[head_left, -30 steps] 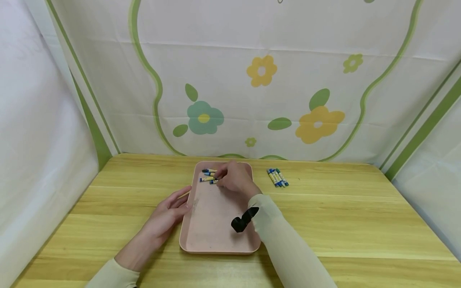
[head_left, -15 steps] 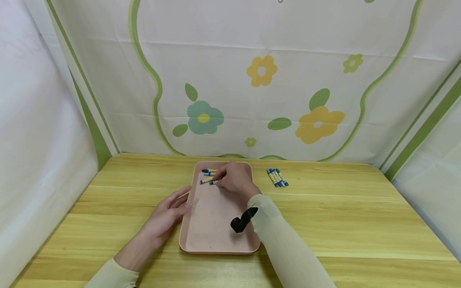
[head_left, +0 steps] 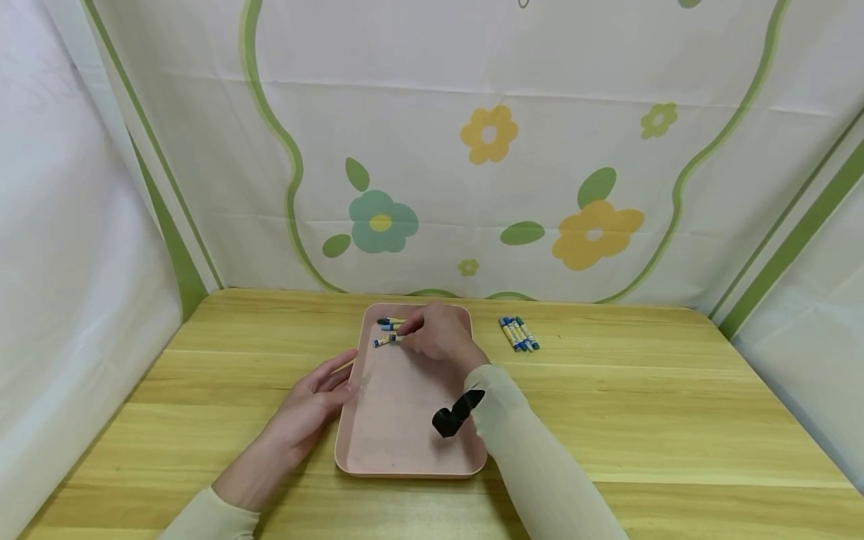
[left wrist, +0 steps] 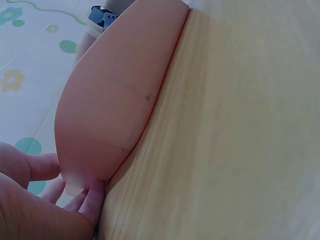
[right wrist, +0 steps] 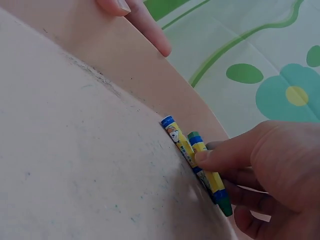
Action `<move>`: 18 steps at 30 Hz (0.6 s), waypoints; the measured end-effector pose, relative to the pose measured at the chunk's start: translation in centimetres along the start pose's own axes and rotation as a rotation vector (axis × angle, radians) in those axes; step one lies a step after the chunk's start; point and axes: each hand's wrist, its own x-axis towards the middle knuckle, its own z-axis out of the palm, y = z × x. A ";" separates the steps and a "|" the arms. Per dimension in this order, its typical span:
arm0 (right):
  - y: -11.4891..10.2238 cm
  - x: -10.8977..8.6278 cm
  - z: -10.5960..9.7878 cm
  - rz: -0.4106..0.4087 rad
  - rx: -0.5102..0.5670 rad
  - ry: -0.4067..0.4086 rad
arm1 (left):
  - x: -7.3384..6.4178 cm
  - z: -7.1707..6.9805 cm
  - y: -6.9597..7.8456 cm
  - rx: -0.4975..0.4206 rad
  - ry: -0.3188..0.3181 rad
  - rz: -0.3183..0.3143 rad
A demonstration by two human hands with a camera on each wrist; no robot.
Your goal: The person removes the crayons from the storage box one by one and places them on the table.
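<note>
A pink tray point(head_left: 412, 420) lies on the table. My right hand point(head_left: 439, 330) is over its far end, thumb and fingers pinching a green crayon point(right wrist: 216, 185) in a yellow wrapper. Right beside that crayon, a yellow-wrapped crayon with blue bands point(right wrist: 173, 131) rests on the tray floor. Farther back in the tray are a dark-tipped crayon point(head_left: 385, 322) and a light-blue-tipped one point(head_left: 390, 328), partly hidden by my fingers. At the tray's left side, my left hand point(head_left: 310, 405) grips the wall, its thumb over the rim and its fingers outside.
On the wooden table point(head_left: 641, 420), several crayons point(head_left: 518, 334) lie side by side to the right of the tray. A white curtain point(head_left: 418, 150) with printed flowers rises behind the table, and more cloth hangs at both sides.
My right hand has shifted slightly left and away from me, bringing the green crayon closer alongside the other crayon. My left hand stays at the tray's side.
</note>
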 end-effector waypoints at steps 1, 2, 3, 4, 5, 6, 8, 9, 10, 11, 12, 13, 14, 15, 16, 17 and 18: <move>-0.1 0.0 -0.1 0.001 0.008 0.002 | 0.0 0.0 0.0 0.000 -0.002 0.000; -0.1 -0.1 -0.2 0.005 0.001 0.010 | 0.0 0.0 0.0 0.000 -0.002 -0.001; -0.2 -0.2 -0.3 0.008 -0.009 0.021 | 0.0 0.0 0.0 0.000 -0.002 -0.001; -0.3 -0.2 -0.4 0.010 -0.022 0.032 | 0.0 0.0 0.0 0.000 -0.002 -0.003; -0.4 -0.3 -0.5 0.017 -0.025 0.039 | 0.0 0.0 0.0 0.000 -0.002 -0.004; -0.4 -0.4 -0.6 0.020 -0.033 0.047 | 0.0 0.0 0.0 0.001 -0.002 -0.006; -0.5 -0.6 -0.8 0.029 -0.026 0.057 | 0.0 0.0 0.0 0.004 -0.001 -0.009; -0.5 -0.7 -0.9 0.032 -0.001 0.051 | 0.0 0.0 0.0 0.005 0.000 -0.011; -0.4 -0.8 -1.0 0.033 0.024 0.044 | 0.0 0.0 0.0 0.006 0.000 -0.011; -0.4 -0.9 -1.1 0.037 0.056 0.038 | 0.0 0.1 0.0 0.008 0.000 -0.012; -0.3 -1.0 -1.3 0.035 0.084 0.038 | 0.0 0.1 0.0 0.008 0.001 -0.011; -0.3 -1.1 -1.4 0.031 0.109 0.036 | 0.0 0.1 0.0 0.009 0.001 -0.011; -0.3 -1.1 -1.6 0.023 0.121 0.036 | 0.0 0.1 0.0 0.008 0.001 -0.012; -0.2 -1.2 -1.8 0.011 0.126 0.038 | 0.0 0.1 0.0 0.006 0.002 -0.011; -0.2 -1.2 -1.9 0.000 0.128 0.040 | 0.0 0.1 0.0 0.004 0.001 -0.009; -0.2 -1.3 -2.1 -0.011 0.129 0.041 | 0.0 0.1 0.0 0.001 0.003 -0.008; -0.2 -1.3 -2.2 -0.022 0.121 0.044 | 0.0 0.1 0.0 -0.001 0.003 -0.008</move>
